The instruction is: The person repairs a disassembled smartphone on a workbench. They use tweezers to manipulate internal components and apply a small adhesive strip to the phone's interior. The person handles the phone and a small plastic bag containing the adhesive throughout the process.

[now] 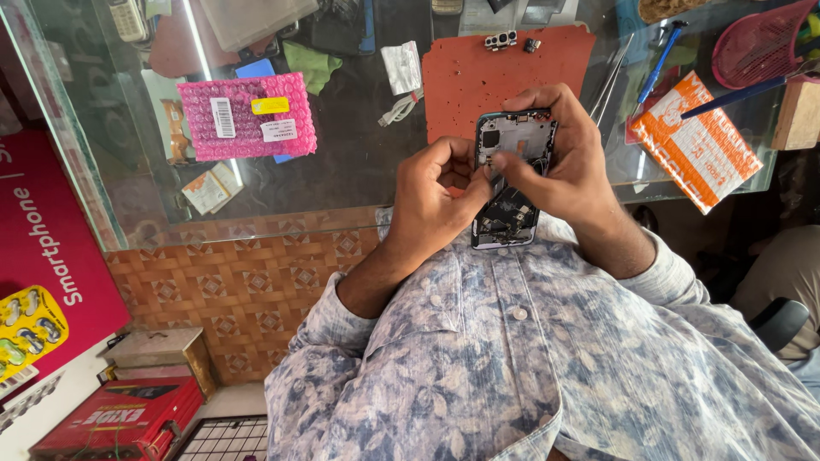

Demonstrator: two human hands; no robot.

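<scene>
Pink basket point(764, 43) cut off top-right.

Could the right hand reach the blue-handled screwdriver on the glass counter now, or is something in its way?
Probably yes, but not at once. The right hand grips the opened phone together with the left hand. The blue-handled screwdriver lies uncovered on the glass counter, beyond that hand, with nothing between them.

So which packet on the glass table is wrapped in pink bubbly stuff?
The pink bubble-wrap packet left of the hands. The orange-and-white packet on the right is flat and printed, and the small silver pouch is plain.
</scene>
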